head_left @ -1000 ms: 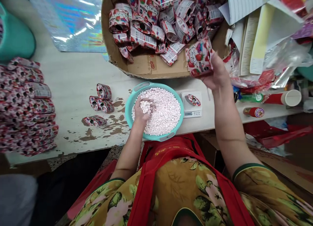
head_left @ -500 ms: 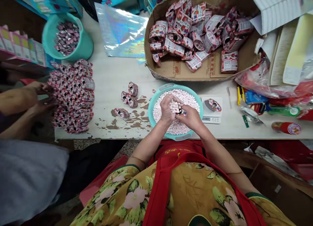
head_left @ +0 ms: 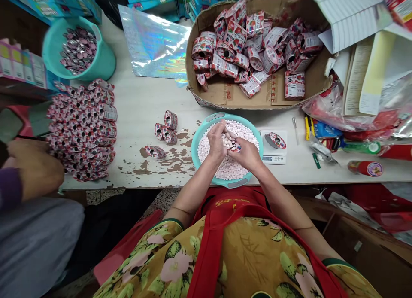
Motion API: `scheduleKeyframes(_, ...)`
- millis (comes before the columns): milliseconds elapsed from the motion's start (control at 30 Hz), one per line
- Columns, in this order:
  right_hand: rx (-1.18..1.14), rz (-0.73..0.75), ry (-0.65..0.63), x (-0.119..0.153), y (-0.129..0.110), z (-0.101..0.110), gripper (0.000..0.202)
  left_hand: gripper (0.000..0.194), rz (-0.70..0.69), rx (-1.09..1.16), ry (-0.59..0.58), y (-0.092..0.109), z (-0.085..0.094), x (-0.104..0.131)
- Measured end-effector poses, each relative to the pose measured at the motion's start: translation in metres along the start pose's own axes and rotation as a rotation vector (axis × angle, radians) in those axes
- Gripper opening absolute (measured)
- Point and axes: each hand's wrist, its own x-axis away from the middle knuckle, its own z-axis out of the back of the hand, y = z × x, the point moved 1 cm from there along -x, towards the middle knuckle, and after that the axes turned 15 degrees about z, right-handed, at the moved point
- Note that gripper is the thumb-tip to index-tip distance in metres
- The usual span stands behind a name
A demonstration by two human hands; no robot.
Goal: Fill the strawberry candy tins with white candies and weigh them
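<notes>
Over a turquoise basin [head_left: 195,154] of small white pellets [head_left: 206,145], my left hand [head_left: 217,142] is cupped round a heap of the pellets. My right hand [head_left: 246,154] grips a small printed packet [head_left: 237,147] against that heap, its mouth partly hidden by fingers and pellets. Right of the basin, one packet [head_left: 277,140] lies on a white scale [head_left: 273,159]. To the left, three packets [head_left: 169,135] sit together on the table, with another [head_left: 155,151] just below them.
A cardboard box [head_left: 257,101] of packets stands behind the basin. At left are stacked packets [head_left: 83,130], a turquoise bucket [head_left: 103,62] and another person's arm [head_left: 38,165]. Papers [head_left: 357,74], plastic bags and a red jar [head_left: 365,168] lie at right.
The view has shifted slightly. The pellets in my left hand now sit lower, over the packet. The other person's arm has drawn back from the stacked packets.
</notes>
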Motion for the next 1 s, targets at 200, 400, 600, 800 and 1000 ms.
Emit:
scheduleKeyframes(200,0.002,-0.016,0.029,-0.003,0.001,-0.001,0.034,0.048,-0.033,-0.020,0.019,-0.002,-0.003,-0.004)
scheduleKeyframes(400,-0.058,-0.019,0.108,0.000,0.003,-0.002,0.033,0.048,-0.043,-0.044,0.013,-0.002,-0.007,-0.006)
scheduleKeyframes(600,-0.042,-0.017,0.134,0.003,0.004,0.001,0.030,0.050,0.009,-0.061,-0.040,-0.001,-0.013,-0.003)
scheduleKeyframes(800,-0.124,0.016,0.211,0.008,0.008,-0.001,0.032,0.054,0.026,-0.076,-0.117,0.000,-0.021,0.003)
scheduleKeyframes(1000,-0.239,0.052,0.327,0.011,0.014,-0.011,0.025,0.056,0.085,-0.133,-0.223,0.002,-0.026,0.008)
